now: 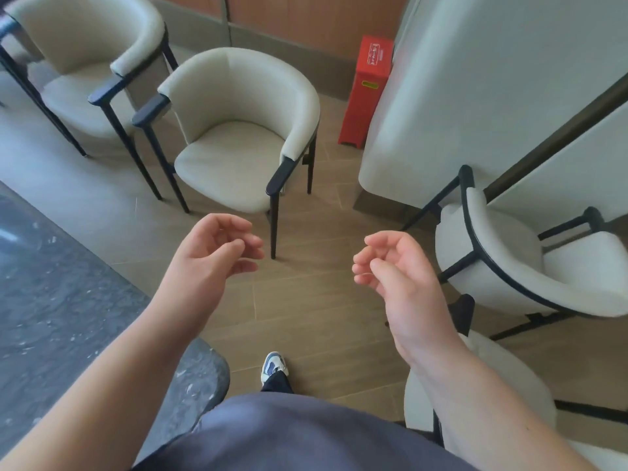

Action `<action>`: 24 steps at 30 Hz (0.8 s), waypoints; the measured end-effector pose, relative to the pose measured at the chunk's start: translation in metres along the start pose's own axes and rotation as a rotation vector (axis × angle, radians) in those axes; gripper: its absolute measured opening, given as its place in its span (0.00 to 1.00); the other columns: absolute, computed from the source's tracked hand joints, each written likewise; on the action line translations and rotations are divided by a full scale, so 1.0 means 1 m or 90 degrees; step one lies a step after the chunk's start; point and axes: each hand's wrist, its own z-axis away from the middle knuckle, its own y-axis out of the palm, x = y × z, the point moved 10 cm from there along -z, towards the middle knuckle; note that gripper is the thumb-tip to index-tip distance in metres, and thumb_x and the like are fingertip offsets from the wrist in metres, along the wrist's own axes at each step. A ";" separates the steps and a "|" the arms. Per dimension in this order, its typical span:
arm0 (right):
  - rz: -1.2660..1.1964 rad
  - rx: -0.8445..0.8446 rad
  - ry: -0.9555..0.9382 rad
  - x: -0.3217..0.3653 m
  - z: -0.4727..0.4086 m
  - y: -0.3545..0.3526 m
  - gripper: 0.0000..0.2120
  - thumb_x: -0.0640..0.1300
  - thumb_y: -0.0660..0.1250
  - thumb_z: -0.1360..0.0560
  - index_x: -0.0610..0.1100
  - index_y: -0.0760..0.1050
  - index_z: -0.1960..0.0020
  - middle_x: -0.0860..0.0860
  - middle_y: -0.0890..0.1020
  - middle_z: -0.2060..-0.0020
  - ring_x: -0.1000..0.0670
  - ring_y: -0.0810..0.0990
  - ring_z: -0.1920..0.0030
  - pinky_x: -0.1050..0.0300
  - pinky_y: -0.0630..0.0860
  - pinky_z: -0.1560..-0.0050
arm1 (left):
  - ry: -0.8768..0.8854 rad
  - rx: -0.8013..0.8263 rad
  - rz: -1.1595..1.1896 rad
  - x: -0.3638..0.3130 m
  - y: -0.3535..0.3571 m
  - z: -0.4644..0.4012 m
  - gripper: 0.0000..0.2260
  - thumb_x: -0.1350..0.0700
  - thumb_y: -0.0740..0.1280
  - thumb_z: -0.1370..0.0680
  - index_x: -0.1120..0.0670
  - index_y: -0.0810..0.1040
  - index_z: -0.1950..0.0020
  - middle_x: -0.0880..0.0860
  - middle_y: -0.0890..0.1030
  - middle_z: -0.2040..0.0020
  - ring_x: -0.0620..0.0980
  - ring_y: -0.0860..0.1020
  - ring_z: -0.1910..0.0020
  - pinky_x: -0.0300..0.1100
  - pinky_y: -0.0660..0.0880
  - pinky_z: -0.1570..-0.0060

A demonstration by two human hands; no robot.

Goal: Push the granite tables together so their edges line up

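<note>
A dark grey granite table [57,300] fills the lower left of the head view, its rounded corner near my hip. Only this one table shows; no second table is in view. My left hand [214,249] hovers in the air to the right of the table's edge, fingers loosely curled, holding nothing. My right hand [390,263] floats at the same height further right, palm turned inward, fingers relaxed and empty. Neither hand touches the table.
Two cream armchairs with black legs [238,144] [88,52] stand ahead on the wood-look floor. Another cream chair [530,263] sits at the right beside a white wall [475,79]. A red box [368,90] stands by the wall. My shoe [273,365] is below.
</note>
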 end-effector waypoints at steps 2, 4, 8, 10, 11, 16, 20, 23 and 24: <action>0.015 0.020 -0.006 0.006 -0.025 0.015 0.12 0.36 0.59 0.24 0.47 0.76 0.45 0.53 0.83 0.58 0.51 0.83 0.54 0.53 0.82 0.48 | -0.005 -0.015 -0.001 0.000 -0.009 -0.017 0.10 0.62 0.61 0.24 0.55 0.78 0.46 0.50 0.85 0.56 0.51 0.85 0.54 0.42 0.82 0.54; 0.023 0.048 -0.009 0.011 -0.046 0.034 0.13 0.35 0.59 0.23 0.47 0.76 0.45 0.53 0.83 0.58 0.51 0.83 0.54 0.53 0.82 0.47 | -0.013 -0.039 -0.003 0.000 -0.022 -0.029 0.10 0.61 0.61 0.25 0.55 0.78 0.46 0.50 0.85 0.57 0.51 0.85 0.55 0.42 0.82 0.54; 0.044 0.128 -0.032 0.021 -0.083 0.073 0.13 0.32 0.58 0.22 0.45 0.75 0.44 0.53 0.82 0.58 0.50 0.82 0.54 0.54 0.82 0.47 | -0.009 -0.120 0.006 -0.003 -0.057 -0.046 0.11 0.61 0.61 0.24 0.53 0.79 0.46 0.50 0.85 0.56 0.52 0.85 0.53 0.43 0.82 0.53; 0.045 0.159 -0.029 0.023 -0.104 0.091 0.13 0.32 0.58 0.22 0.45 0.75 0.44 0.53 0.82 0.58 0.50 0.82 0.53 0.54 0.81 0.47 | -0.012 -0.164 0.013 -0.003 -0.073 -0.052 0.11 0.61 0.61 0.24 0.54 0.79 0.46 0.50 0.85 0.56 0.52 0.85 0.54 0.43 0.82 0.54; 0.040 0.174 -0.028 0.024 -0.116 0.100 0.12 0.33 0.59 0.22 0.45 0.75 0.44 0.53 0.82 0.58 0.50 0.82 0.54 0.54 0.81 0.48 | -0.013 -0.185 0.016 -0.002 -0.079 -0.055 0.10 0.62 0.61 0.24 0.54 0.79 0.46 0.50 0.85 0.56 0.52 0.85 0.54 0.42 0.82 0.54; 0.017 0.266 -0.031 0.029 -0.176 0.138 0.13 0.37 0.59 0.26 0.45 0.75 0.45 0.53 0.82 0.59 0.51 0.82 0.54 0.54 0.80 0.49 | -0.026 -0.282 0.011 0.000 -0.100 -0.077 0.12 0.69 0.58 0.19 0.56 0.78 0.45 0.49 0.84 0.58 0.51 0.84 0.56 0.42 0.82 0.55; -0.009 0.349 -0.028 0.035 -0.231 0.161 0.13 0.36 0.58 0.28 0.43 0.74 0.45 0.54 0.82 0.60 0.51 0.81 0.55 0.54 0.79 0.50 | 0.000 -0.357 0.033 -0.011 -0.099 -0.107 0.12 0.68 0.59 0.20 0.55 0.78 0.46 0.50 0.84 0.57 0.51 0.84 0.56 0.42 0.82 0.56; -0.016 0.398 -0.013 0.043 -0.273 0.172 0.13 0.37 0.58 0.28 0.43 0.74 0.46 0.54 0.82 0.61 0.52 0.81 0.56 0.56 0.79 0.52 | 0.010 -0.407 0.046 -0.019 -0.088 -0.131 0.11 0.63 0.61 0.24 0.54 0.78 0.47 0.51 0.84 0.56 0.52 0.84 0.55 0.42 0.82 0.55; -0.017 0.413 -0.014 0.046 -0.287 0.175 0.13 0.37 0.58 0.28 0.43 0.74 0.46 0.54 0.82 0.61 0.51 0.81 0.56 0.56 0.79 0.52 | 0.013 -0.414 0.044 -0.022 -0.082 -0.140 0.10 0.61 0.61 0.25 0.53 0.79 0.47 0.51 0.84 0.56 0.53 0.84 0.55 0.42 0.81 0.55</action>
